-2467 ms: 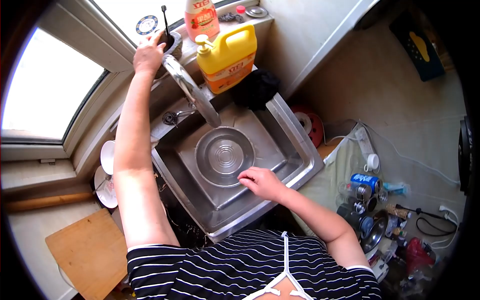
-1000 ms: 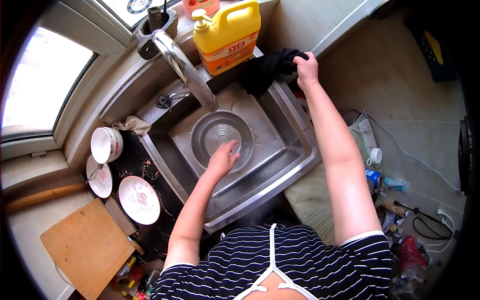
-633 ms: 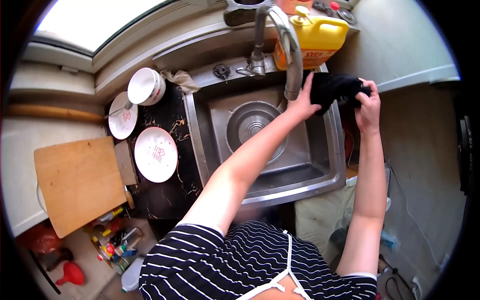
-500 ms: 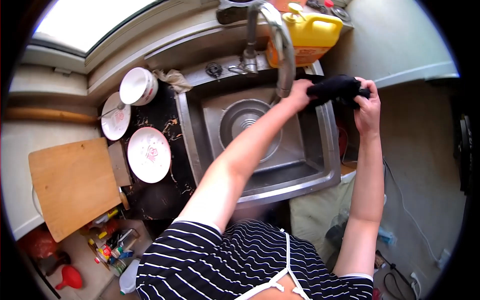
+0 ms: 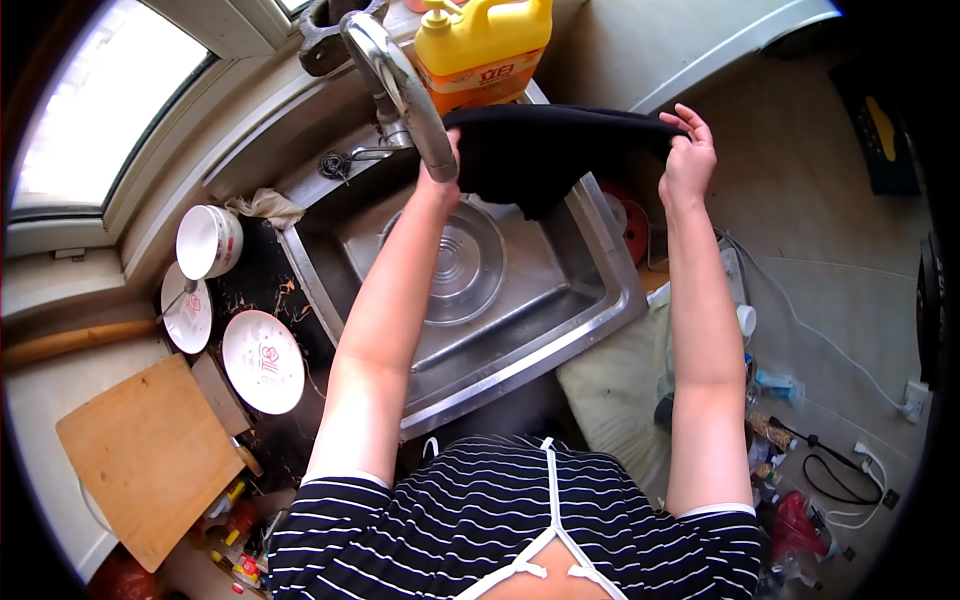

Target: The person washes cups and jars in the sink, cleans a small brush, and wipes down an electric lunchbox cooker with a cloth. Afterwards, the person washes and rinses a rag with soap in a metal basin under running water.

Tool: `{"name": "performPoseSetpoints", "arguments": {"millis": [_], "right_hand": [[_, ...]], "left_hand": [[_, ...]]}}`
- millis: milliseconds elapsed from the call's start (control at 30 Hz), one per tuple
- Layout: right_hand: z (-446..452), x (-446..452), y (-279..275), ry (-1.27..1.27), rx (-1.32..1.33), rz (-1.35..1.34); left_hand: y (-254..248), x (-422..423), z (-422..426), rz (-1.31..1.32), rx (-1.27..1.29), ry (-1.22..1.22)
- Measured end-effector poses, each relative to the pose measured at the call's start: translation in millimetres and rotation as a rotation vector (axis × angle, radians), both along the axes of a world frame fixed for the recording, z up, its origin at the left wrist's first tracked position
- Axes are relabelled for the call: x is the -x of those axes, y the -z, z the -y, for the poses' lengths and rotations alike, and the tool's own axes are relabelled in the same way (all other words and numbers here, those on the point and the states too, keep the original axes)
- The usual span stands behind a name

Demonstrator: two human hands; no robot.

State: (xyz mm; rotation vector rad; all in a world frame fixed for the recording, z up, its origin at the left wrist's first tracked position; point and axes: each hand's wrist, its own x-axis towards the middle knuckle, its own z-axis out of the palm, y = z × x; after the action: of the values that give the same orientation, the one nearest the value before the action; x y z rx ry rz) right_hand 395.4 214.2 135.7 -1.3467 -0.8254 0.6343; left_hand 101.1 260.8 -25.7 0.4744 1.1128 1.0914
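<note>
Head view: at two o'clock, the right hand point(image 5: 690, 165) grips a black cloth point(image 5: 545, 150); near twelve, the left hand point(image 5: 438, 190), partly behind the tap point(image 5: 412, 92), clasps its other end.

The faucet point(image 5: 412, 105) partly covers the left hand point(image 5: 438, 190), perhaps hiding its grip.

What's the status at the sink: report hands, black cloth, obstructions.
Right hand grips black cloth, right end. Left hand at left end, partly hidden by faucet. Cloth hangs partly over sink.
</note>
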Motion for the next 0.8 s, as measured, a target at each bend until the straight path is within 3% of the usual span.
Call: {"name": "performPoseSetpoints", "arguments": {"millis": [33, 67, 100, 300, 367, 433, 500, 567, 633, 700, 767, 800], "right_hand": [[0, -1, -5, 0.01, 0.002, 0.002], [-1, -2, -10, 0.004, -0.02, 0.029], [-1, -2, -15, -0.004, -0.043, 0.057], [3, 9, -50, 0.095, -0.126, 0.354], [-3, 0, -54, 0.165, -0.119, 0.445], [-11, -13, -53, 0.196, -0.165, 0.521], [-11, -19, -64, 0.32, -0.116, 0.835], [-9, -26, -76, 0.259, -0.089, 0.83], [-4, -32, -89, 0.028, 0.384, 0.844], [1, -26, -92, -0.076, 0.362, 0.745], [9, -15, -95, -0.218, 0.242, 0.16], [11, -17, -100, -0.32, 0.325, -0.001]], "left_hand": [[20, 8, -7, 0.093, 0.016, 0.002], [-14, 12, 2, 0.17, 0.046, 0.06], [-15, 15, 1, 0.195, 0.019, 0.097], [-15, 20, -1, -0.147, -0.028, 0.096], [-26, 23, 5, -0.592, -0.195, 0.116], [-18, 27, 5, -0.637, -0.301, 0.042], [-26, 34, 4, -0.556, -0.264, 0.011], [-37, 38, 11, -0.529, -0.257, -0.004], [-29, 44, 8, -0.435, -0.253, 0.03], [-41, 44, 16, -0.219, -0.112, 0.11], [-40, 40, 20, -0.214, -0.032, 0.091], [-31, 42, 19, -0.193, -0.014, 0.086]]}}
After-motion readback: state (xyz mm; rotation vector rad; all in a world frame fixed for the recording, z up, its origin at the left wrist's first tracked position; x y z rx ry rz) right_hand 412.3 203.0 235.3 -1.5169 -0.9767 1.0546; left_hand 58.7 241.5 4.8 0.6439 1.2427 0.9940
